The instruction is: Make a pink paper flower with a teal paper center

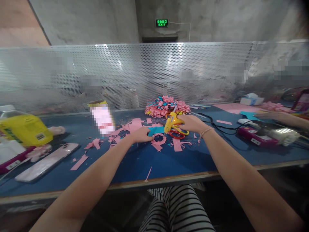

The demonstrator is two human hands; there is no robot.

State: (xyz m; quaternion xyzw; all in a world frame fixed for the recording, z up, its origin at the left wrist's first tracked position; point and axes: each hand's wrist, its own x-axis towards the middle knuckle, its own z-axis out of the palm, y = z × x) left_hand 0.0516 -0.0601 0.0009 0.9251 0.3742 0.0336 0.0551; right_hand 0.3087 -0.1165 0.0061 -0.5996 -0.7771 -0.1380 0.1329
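Note:
My left hand [142, 134] pinches a blue paper piece [156, 130] over the littered middle of the table. My right hand [189, 123] is closed round a yellow glue gun [171, 121], whose tip points down near the right end of the blue paper. Red-and-yellow scissors [178, 134] lie just under the glue gun. Pink paper scraps [135, 125] are spread about my left hand. Behind both hands sits a heap of pink and blue paper flowers [166, 104].
A phone [102, 119] stands upright at the left, and another phone [48, 162] lies near the front edge. A yellow-labelled bottle [26, 129] is far left. Right are cables, a purple power strip [257, 138], a tissue box [251, 100] and another person's hand [267, 116].

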